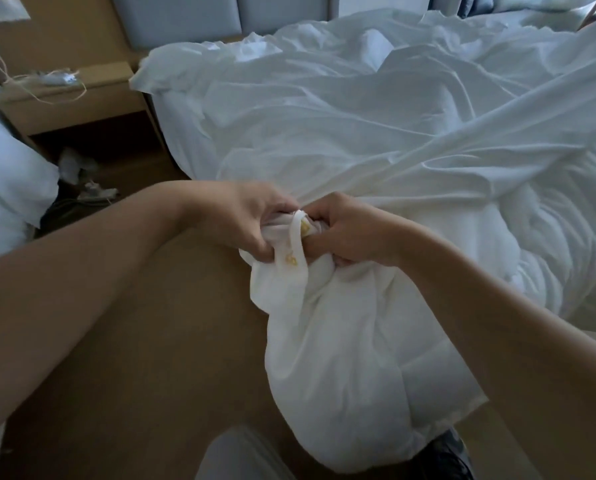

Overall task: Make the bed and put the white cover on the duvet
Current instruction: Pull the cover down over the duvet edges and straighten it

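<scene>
**Both grips bunched on cover corner at bed edge**

My left hand (241, 220) and right hand (345, 230) are each clenched on a wad of the white cover (324, 341), knuckles nearly touching, a tie strap (294, 233) between them. The wad hangs to 6 o'clock over bare floor (151, 341), open room at 9. The duvet (549, 237) lies at 2 o'clock, long axis running toward 1 across the bed (172, 109). Right hand nearer. Nightstand (82, 98) at 10, far.

White cover (341, 341) with yellow marks, grey-blue headboard (185, 15), tan wooden nightstand (82, 102)
</scene>
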Available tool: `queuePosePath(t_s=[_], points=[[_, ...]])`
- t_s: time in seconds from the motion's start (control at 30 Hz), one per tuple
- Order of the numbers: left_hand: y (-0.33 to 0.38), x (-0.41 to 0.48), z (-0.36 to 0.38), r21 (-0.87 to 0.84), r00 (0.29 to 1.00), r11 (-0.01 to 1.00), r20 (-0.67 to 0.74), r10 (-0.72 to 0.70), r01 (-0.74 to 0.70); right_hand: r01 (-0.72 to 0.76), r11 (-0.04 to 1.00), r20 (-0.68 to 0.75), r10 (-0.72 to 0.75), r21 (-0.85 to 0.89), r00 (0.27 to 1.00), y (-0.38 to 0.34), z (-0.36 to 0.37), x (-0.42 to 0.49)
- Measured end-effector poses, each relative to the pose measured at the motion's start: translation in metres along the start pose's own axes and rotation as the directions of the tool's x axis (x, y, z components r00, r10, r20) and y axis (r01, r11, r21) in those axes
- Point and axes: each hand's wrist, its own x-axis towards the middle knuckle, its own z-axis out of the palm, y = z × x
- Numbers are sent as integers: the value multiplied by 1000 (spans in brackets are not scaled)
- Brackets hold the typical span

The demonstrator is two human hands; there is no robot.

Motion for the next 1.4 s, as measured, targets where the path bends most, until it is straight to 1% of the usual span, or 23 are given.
queuePosePath(t_s=[0.1,0.17,0.23,0.33,0.4,0.43,0.47,0.5,0.53,0.6,0.63,0.7,0.8,0.87,0.93,0.97,1.03,1.1,1.13,1.2,1.3,1.37,1.4], points=[[-5,2,0,54,980,998,-198,28,-17,-15,990,48,9,140,999,-1,-8,4],[-7,5,4,86,953,996,-298,58,-34,-29,989,146,8,147,989,1,-14,5],[-8,8,5,138,902,988,-415,117,-65,-46,995,161,31,90,987,0,-15,5],[-8,12,7,258,753,962,-616,232,-86,5,999,-81,-9,-52,997,-8,-9,12],[-8,14,12,451,646,892,-690,327,31,35,994,-242,-59,-105,969,-12,-3,18],[-9,15,13,484,608,873,-713,350,66,50,991,-298,-85,-122,951,-12,0,19],[-11,14,14,478,600,877,-717,355,53,61,989,-350,-105,-134,931,-9,4,20],[-13,13,13,434,631,901,-696,343,-12,62,989,-398,-112,-136,911,-5,7,20],[-15,10,13,368,686,927,-655,316,-76,62,991,-438,-107,-116,893,-1,10,19],[-18,3,19,248,802,964,-553,225,-99,80,996,-482,-89,-38,872,6,11,16],[-19,0,24,216,826,972,-529,196,-93,93,996,-494,-87,-12,865,8,11,14],[-18,0,34,188,791,976,-577,203,-113,115,993,-534,-100,-5,840,8,13,9],[-13,5,35,176,677,970,-695,242,-165,148,989,-637,-132,-29,760,7,22,1],[-9,8,33,302,575,941,-748,332,-150,182,982,-702,-158,-41,694,7,26,-3],[-8,11,34,481,440,876,-780,445,-33,231,969,-724,-223,-90,653,8,26,-5],[-9,14,35,523,363,852,-801,475,39,259,954,-710,-286,-149,643,9,27,-6],[-8,24,40,478,204,871,-869,450,117,300,908,-644,-418,-292,641,15,31,-9],[-4,38,47,355,84,929,-934,348,103,307,883,-568,-465,-355,680,20,33,-12],[-3,45,50,304,51,949,-952,301,85,311,883,-542,-462,-351,702,23,32,-14],[-5,54,56,244,29,969,-970,243,49,333,909,-518,-416,-249,748,25,28,-18],[-8,58,64,196,44,980,-979,197,-27,335,923,-524,-193,191,830,24,19,-22],[-5,57,66,194,100,978,-974,202,-82,331,863,-535,-85,382,840,20,12,-22],[-3,55,66,198,152,974,-965,213,-106,328,843,-529,-62,426,846,19,9,-22]])
